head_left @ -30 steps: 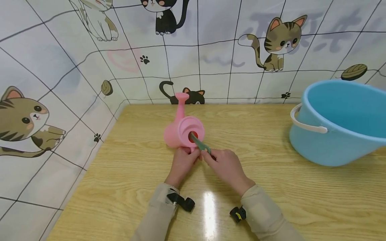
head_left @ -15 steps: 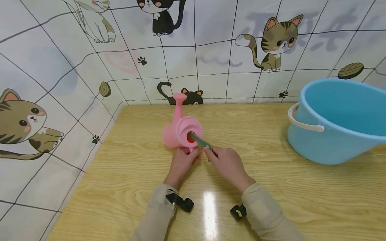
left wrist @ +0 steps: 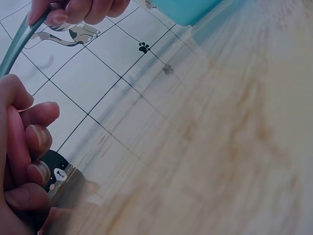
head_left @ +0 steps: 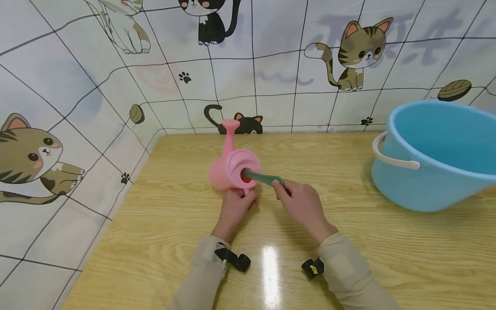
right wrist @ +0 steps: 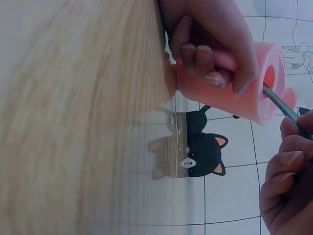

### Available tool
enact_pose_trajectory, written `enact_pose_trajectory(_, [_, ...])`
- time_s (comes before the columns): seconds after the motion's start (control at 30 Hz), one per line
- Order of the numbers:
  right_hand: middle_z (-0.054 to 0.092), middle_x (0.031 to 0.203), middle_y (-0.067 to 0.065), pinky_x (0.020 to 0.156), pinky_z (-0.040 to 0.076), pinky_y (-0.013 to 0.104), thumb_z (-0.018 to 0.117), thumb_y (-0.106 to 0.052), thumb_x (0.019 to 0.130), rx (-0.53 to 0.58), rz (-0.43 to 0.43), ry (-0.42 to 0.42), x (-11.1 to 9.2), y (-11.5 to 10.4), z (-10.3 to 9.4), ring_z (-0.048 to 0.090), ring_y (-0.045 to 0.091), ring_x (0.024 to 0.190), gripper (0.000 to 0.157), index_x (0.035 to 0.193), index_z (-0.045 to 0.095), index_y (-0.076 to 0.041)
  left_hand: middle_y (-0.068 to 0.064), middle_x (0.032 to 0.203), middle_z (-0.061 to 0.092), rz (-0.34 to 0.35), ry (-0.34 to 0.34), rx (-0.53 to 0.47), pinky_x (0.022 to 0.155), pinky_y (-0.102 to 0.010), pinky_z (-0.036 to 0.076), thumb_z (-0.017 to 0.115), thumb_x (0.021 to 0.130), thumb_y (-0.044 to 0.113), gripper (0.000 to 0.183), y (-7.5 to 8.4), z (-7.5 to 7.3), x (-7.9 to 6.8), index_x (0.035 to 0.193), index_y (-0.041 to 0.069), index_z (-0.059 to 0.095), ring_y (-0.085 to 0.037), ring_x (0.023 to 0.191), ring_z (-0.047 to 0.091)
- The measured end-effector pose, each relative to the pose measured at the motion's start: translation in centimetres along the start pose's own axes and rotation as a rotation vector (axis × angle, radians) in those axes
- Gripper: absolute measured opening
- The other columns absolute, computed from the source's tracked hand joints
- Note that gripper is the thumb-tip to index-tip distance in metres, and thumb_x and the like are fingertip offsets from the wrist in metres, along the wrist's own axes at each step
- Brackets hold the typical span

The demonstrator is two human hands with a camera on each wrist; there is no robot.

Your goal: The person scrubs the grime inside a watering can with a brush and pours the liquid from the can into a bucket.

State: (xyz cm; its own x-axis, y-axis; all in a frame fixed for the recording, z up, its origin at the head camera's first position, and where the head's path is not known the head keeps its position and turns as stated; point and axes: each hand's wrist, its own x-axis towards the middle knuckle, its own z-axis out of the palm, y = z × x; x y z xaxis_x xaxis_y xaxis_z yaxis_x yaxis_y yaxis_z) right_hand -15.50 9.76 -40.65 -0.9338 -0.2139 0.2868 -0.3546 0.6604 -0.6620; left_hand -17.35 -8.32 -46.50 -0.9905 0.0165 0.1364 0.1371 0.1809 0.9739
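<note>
A pink toy watering can (head_left: 221,174) stands on the table, its spout towards the wall and its round opening facing me. My left hand (head_left: 236,209) curls its fingers round the can's handle, which also shows as a pink bar (left wrist: 17,144) in the left wrist view. A slim green handle (head_left: 265,178) slants out of the opening, its far end hidden inside the can, so its kind does not show. My right hand (head_left: 304,206) pinches the outer end between thumb and fingers. Something red (head_left: 246,178) shows inside the opening.
At the right of the wood-grain table (head_left: 348,262) stands a large light-blue bucket (head_left: 418,185) with a white handle (head_left: 395,161). A wall covering (head_left: 279,77) with cat drawings and grid lines runs behind and along the left.
My right hand has moved right and slightly up, away from my left hand. The green handle has swung to a flatter slant, its far end still in the can. My left hand stays put.
</note>
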Motion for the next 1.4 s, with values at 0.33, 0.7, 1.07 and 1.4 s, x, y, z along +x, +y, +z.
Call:
enact_pose_trajectory(0.33, [0.04, 0.05, -0.004, 0.041, 0.027, 0.028, 0.038, -0.047, 0.091, 0.016, 0.042, 0.007, 0.3, 0.7, -0.4, 0.032, 0.012, 0.041, 0.044, 0.073, 0.06, -0.013, -0.014, 0.053, 0.053, 0.002, 0.015, 0.028, 0.043, -0.023, 0.033, 0.06, 0.08, 0.019, 0.031, -0.1, 0.2, 0.2, 0.052, 0.007, 0.052, -0.017, 0.045, 0.044])
enact_pose_trajectory(0.7, [0.038, 0.049, -0.002, 0.041, 0.029, 0.028, 0.038, -0.049, 0.09, 0.073, 0.083, -0.059, 0.2, 0.6, 0.8, 0.033, 0.014, 0.041, 0.044, 0.076, 0.06, -0.015, -0.014, 0.05, 0.051, -0.011, -0.024, 0.057, 0.04, -0.024, 0.029, 0.061, 0.081, 0.017, 0.025, 0.4, 0.0, 0.0, 0.059, 0.006, 0.061, -0.016, 0.042, 0.042])
enact_pose_trajectory(1.07, [0.034, 0.044, -0.009, 0.038, 0.024, 0.023, 0.045, -0.039, 0.091, 0.039, -0.028, -0.111, -0.4, -0.9, 1.9, 0.028, 0.006, 0.038, 0.036, 0.062, 0.056, -0.021, -0.015, 0.053, 0.05, -0.026, -0.015, 0.006, 0.042, -0.024, 0.031, 0.058, 0.079, 0.013, 0.018, 0.8, -0.1, -0.2, 0.064, 0.003, 0.06, -0.017, 0.044, 0.042])
enact_pose_trajectory(1.4, [0.031, 0.044, -0.012, 0.038, 0.024, 0.021, 0.046, -0.039, 0.09, 0.019, -0.115, -0.152, -0.8, -1.4, 1.6, 0.026, 0.002, 0.038, 0.038, 0.056, 0.052, -0.023, 0.0, 0.044, 0.042, -0.017, 0.054, 0.047, 0.039, -0.023, 0.026, 0.061, 0.076, 0.015, 0.028, -0.3, 0.2, 0.2, 0.053, 0.008, 0.048, -0.011, 0.041, 0.035])
